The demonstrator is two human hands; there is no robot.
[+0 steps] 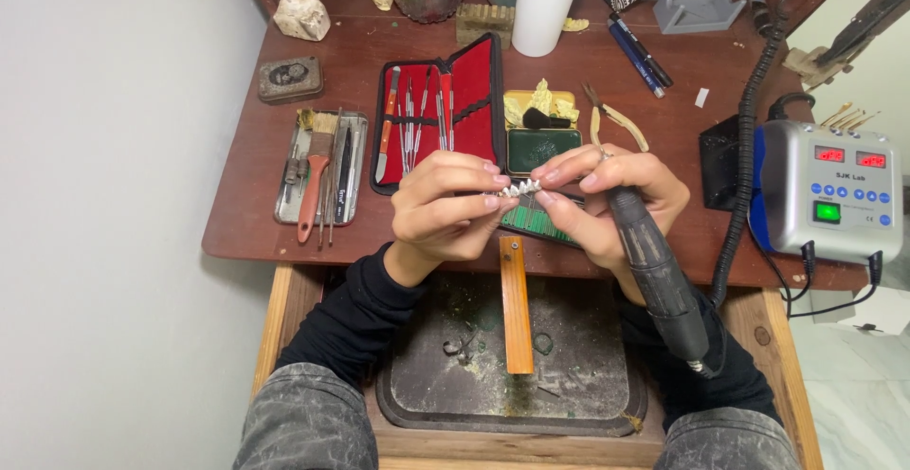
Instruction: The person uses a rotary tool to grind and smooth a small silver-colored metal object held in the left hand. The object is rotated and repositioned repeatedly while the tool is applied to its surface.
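Near the front edge of the dark wooden surface (246,233), the left hand (445,209) pinches a small white toothed dental piece (519,188) in closed fingers. The right hand (607,195) steadies it, gripping a black rotary handpiece (659,276). Trimming looks underway; green dust covers the tray below.

Your small white toothed piece and your dark handpiece

The ridged white piece (519,189) is lying level between both your fingertips above the tabletop's front edge, while the dark grey handpiece (659,276) is slanting down from your palm toward your lap.
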